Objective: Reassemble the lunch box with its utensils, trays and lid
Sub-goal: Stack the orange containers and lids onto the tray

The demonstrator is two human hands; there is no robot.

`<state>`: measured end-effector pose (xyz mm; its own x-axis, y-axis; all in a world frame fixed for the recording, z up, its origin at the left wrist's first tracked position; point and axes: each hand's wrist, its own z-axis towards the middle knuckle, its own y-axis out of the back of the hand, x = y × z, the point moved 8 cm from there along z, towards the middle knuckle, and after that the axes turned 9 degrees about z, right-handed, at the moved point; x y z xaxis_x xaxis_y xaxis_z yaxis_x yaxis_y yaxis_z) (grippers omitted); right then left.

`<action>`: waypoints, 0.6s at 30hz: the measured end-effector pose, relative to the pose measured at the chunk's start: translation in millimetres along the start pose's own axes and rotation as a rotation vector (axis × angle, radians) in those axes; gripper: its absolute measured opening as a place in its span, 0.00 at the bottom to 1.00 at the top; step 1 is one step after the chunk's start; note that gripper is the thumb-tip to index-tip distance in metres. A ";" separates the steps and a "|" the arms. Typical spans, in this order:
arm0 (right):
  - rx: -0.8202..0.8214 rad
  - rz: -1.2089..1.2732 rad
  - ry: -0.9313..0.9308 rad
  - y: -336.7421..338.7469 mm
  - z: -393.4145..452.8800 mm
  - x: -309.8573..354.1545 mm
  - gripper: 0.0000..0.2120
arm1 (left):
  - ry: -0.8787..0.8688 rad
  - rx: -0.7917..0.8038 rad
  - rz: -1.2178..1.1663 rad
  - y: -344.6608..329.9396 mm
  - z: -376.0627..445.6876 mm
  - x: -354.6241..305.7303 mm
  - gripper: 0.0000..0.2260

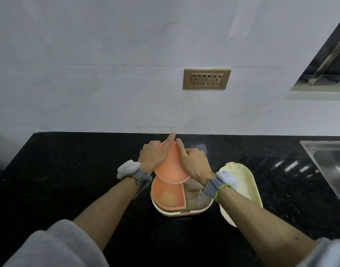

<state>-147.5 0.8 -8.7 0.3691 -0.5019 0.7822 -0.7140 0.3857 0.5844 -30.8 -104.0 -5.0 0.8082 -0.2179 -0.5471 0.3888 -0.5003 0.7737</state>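
Observation:
A cream lunch box base stands on the black counter in front of me. An orange tray sits in its left half; the right half shows a clear compartment. Above the box I hold a second orange tray tilted, its underside toward me. My left hand grips its left edge and my right hand grips its right edge. The cream lid lies upside down on the counter to the right of the box. No utensils are visible.
The black stone counter meets a white wall with a gold socket plate. A steel sink starts at the right edge. A dark window frame is at the upper right.

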 end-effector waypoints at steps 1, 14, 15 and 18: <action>-0.039 -0.005 -0.017 7.3 0.5 -1.9 0.38 | -0.033 0.038 0.006 -2.2 -1.1 -3.8 0.31; -0.071 0.911 -0.183 23.9 7.3 -37.0 0.18 | 0.131 0.159 -0.415 -41.9 -10.6 -7.0 0.27; -0.118 0.878 -0.143 31.1 8.8 -39.0 0.17 | 0.080 0.168 -0.399 -42.9 -12.1 -9.2 0.25; -0.196 0.786 -0.085 46.2 14.0 -43.6 0.14 | -0.116 0.099 -0.224 -32.8 -15.9 -19.4 0.17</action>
<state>-204.9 29.7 -18.8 -0.2486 -0.0823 0.9651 -0.6259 0.7741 -0.0953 -52.2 -70.1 -14.7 0.6483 -0.1846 -0.7387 0.5028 -0.6248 0.5974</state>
